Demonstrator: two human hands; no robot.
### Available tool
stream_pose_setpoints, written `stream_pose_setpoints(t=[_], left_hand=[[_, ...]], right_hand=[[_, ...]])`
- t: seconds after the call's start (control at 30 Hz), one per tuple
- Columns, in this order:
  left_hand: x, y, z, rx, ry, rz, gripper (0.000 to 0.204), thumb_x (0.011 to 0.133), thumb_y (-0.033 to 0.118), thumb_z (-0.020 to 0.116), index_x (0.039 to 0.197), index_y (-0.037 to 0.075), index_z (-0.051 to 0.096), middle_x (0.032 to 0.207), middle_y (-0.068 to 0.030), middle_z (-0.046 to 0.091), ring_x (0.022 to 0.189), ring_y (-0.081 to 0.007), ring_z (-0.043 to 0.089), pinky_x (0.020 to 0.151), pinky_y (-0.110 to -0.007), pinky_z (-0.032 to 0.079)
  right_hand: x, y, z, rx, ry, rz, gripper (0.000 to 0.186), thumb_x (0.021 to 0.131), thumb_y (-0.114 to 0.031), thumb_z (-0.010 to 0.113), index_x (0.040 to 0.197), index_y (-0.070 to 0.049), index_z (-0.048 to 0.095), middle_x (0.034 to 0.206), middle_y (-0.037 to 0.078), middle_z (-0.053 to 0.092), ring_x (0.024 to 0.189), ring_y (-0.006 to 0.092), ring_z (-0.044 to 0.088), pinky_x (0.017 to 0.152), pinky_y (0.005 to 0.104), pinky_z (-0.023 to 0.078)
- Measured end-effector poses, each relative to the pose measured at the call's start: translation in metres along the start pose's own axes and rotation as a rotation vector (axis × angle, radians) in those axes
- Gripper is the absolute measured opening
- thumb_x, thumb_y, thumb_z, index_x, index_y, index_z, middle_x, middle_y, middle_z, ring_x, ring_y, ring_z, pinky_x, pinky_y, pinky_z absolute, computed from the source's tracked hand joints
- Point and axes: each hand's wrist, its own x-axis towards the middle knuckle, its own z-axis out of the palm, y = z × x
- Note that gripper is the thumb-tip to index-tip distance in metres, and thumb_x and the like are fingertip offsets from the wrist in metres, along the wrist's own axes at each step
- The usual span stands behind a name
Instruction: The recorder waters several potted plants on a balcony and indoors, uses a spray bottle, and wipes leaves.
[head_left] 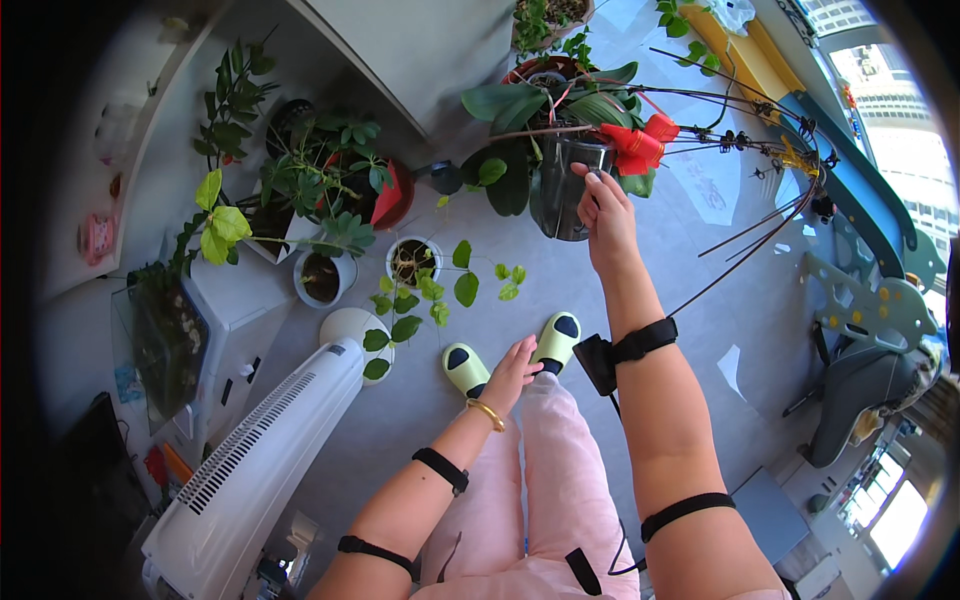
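My right hand (608, 222) is stretched forward, its fingers wrapped round the handle of a dark see-through jug (560, 196). The jug is up against the broad leaves of a potted orchid (503, 105). A red bow (641, 145) on the plant sits just right of the jug's upper part. What the jug contains cannot be made out. Held low in front of my legs, my left hand (512, 377) is empty with its fingers apart, above my green slippers (466, 369). A gold bangle (486, 414) is round that wrist.
Left of the orchid stand a white pot (413, 258) with trailing vines, a grey pot (323, 279) and a leafy plant in a red pot (397, 196). A white tower fan (262, 465) leans into the lower left. Long bare stems (760, 112) arch to the right, towards a blue and yellow slide (845, 160).
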Motion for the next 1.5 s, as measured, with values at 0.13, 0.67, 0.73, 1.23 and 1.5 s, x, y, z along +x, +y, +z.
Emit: stream_pose_setpoints(t=[0.13,0.67,0.73,1.23,1.5], left_hand=[[0.001,0.004,0.000,0.009,-0.003,-0.003,0.066,0.089,0.054,0.032,0.135,0.007,0.028,0.136,-0.0122,0.034,0.110,-0.0231,0.050,0.094,-0.037,0.036],[0.004,0.000,0.004,0.035,0.000,-0.035,0.063,0.090,0.053,0.032,0.134,0.008,0.029,0.136,-0.0118,0.035,0.109,-0.0222,0.050,0.092,-0.035,0.037],[0.004,0.000,0.006,0.041,-0.003,-0.034,0.063,0.090,0.053,0.032,0.134,0.008,0.030,0.136,-0.0117,0.035,0.109,-0.0222,0.050,0.092,-0.035,0.037],[0.006,0.008,0.013,0.028,-0.007,-0.013,0.068,0.088,0.056,0.034,0.135,0.007,0.029,0.136,-0.0121,0.034,0.111,-0.0233,0.049,0.094,-0.036,0.036],[0.005,-0.004,0.011,0.031,0.006,-0.027,0.067,0.088,0.056,0.035,0.134,0.008,0.030,0.135,-0.0106,0.036,0.109,-0.0216,0.051,0.092,-0.036,0.037]], right_hand=[[-0.008,0.000,-0.004,-0.049,-0.021,0.032,0.027,0.088,-0.013,0.046,0.109,0.002,0.054,0.058,-0.006,0.030,0.051,0.0035,0.027,0.048,0.0188,0.022],[-0.028,0.003,-0.018,-0.026,-0.026,0.021,0.025,0.087,-0.013,0.046,0.106,0.000,0.057,0.059,-0.010,0.029,0.050,0.0016,0.027,0.047,0.0193,0.020],[-0.034,0.005,-0.022,-0.031,-0.014,0.022,0.025,0.087,-0.014,0.046,0.106,0.000,0.057,0.059,-0.010,0.030,0.050,0.0017,0.027,0.047,0.0193,0.020],[-0.063,0.018,-0.033,-0.009,0.041,0.085,0.028,0.088,-0.014,0.045,0.110,0.000,0.055,0.060,-0.006,0.031,0.055,0.0046,0.030,0.052,0.0198,0.024],[-0.103,0.016,-0.060,-0.055,0.076,0.130,0.026,0.086,-0.014,0.046,0.106,0.000,0.057,0.060,-0.009,0.034,0.053,0.0024,0.032,0.050,0.0190,0.025]])
